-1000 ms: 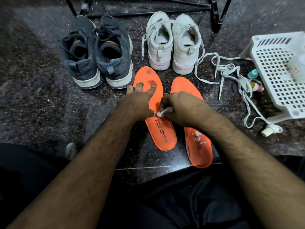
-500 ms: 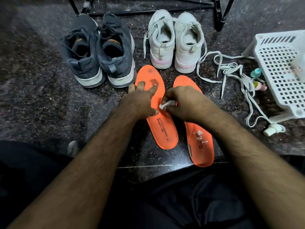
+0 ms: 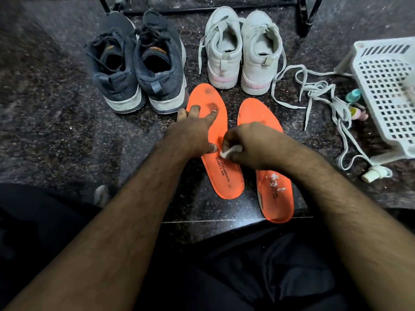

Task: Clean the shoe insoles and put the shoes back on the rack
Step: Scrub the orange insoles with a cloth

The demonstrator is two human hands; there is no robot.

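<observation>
At centre, the left hand (image 3: pixel 195 133) presses spread fingers flat on the left insole (image 3: pixel 222 173). Right hand (image 3: pixel 251 147), at its 3 o'clock, pinches a white wad (image 3: pixel 226 152) against it.

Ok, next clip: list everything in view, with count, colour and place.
insoles: 2, orange, side by side on the floor, centre
dark shoes: 2, navy-grey, behind the insoles, left
white shoes: 2, off-white, behind the insoles, right
laces: loose tangle, white, floor right of the white shoes
basket: 1, white, tipped on its side at right
bottles: small, teal-capped and pink, beside the basket; count unclear
nozzle: 1, white, floor by the basket
rack: black legs, top edge
wipe: 1, white, pinched by the right hand
hands: left pressing the left insole, right rubbing it
</observation>
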